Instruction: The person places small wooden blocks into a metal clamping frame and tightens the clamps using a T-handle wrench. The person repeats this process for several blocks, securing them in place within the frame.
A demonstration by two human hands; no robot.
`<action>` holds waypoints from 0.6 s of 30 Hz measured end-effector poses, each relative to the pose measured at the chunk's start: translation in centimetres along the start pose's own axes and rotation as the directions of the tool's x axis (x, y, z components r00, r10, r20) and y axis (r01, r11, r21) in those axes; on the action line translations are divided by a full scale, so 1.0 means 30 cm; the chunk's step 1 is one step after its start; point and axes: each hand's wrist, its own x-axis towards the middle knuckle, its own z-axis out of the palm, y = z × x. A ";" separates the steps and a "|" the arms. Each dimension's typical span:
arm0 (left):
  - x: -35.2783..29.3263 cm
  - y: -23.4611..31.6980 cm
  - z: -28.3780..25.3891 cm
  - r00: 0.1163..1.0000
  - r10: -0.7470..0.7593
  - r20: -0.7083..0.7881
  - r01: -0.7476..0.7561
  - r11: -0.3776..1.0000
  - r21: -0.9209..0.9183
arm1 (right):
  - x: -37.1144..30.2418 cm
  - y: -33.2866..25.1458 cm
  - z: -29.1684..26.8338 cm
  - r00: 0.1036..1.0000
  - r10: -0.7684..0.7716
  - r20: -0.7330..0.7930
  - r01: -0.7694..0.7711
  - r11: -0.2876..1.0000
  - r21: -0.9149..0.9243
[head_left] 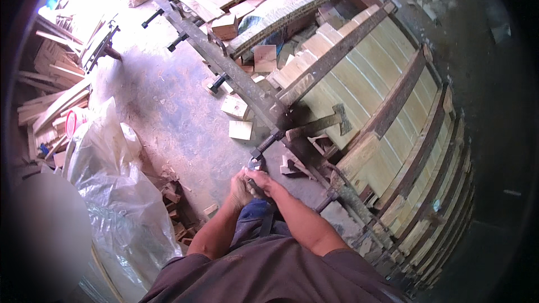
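Both my hands are close together in front of my body, closed round a wrench. My left hand grips from the left side, and my right hand is wrapped round it just beside. The wrench's metal jaw end meets the outer end of a black threaded clamp screw. That screw sticks out of a long rusty steel beam. A hatchet with a wooden handle rests on the frame to the right, above pale boards held under dark bars.
Further clamp screws jut from the beam. Small wood blocks lie on the concrete floor. Clear plastic sheeting covers a heap on the left, near stacked wood strips. Wood offcuts lie beside the sheeting.
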 end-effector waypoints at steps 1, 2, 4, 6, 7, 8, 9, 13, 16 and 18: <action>0.022 0.000 -0.108 0.979 -0.038 0.202 0.054 0.996 -0.072 | 0.017 0.008 0.021 0.998 -0.011 -0.057 0.008 0.998 -0.056; 0.035 -0.004 -0.163 0.915 -0.071 0.398 0.128 0.985 -0.119 | 0.029 0.021 0.033 0.993 -0.032 -0.111 0.021 0.994 -0.103; 0.029 -0.042 -0.109 0.998 0.056 0.039 -0.055 0.998 -0.015 | 0.069 0.063 0.024 0.973 -0.120 -0.197 0.072 0.970 -0.232; -0.002 -0.092 0.096 0.910 0.218 -0.354 -0.204 0.976 0.075 | 0.106 0.110 -0.006 0.936 -0.247 -0.251 0.139 0.914 -0.381; -0.022 -0.105 0.171 0.868 0.294 -0.400 -0.273 0.956 0.109 | 0.106 0.120 -0.009 0.912 -0.317 -0.261 0.173 0.873 -0.456; -0.017 -0.113 0.135 0.885 0.314 -0.345 -0.278 0.949 0.150 | 0.087 0.109 0.000 0.934 -0.256 -0.251 0.126 0.890 -0.438; 0.013 -0.105 0.055 0.898 0.330 -0.290 -0.283 0.940 0.191 | 0.074 0.091 0.005 0.952 -0.192 -0.240 0.076 0.904 -0.421; -0.002 -0.143 0.120 0.877 0.449 -0.170 -0.384 0.869 0.314 | 0.056 0.096 -0.023 0.903 -0.362 -0.230 0.254 0.884 -0.393; -0.054 -0.127 0.066 0.813 0.576 -0.082 -0.502 0.766 0.402 | -0.069 0.083 0.095 0.857 -0.462 -0.227 0.332 0.833 -0.443; -0.079 -0.159 0.122 0.799 0.598 -0.058 -0.501 0.717 0.484 | -0.091 0.079 0.038 0.899 -0.420 -0.124 0.341 0.849 -0.403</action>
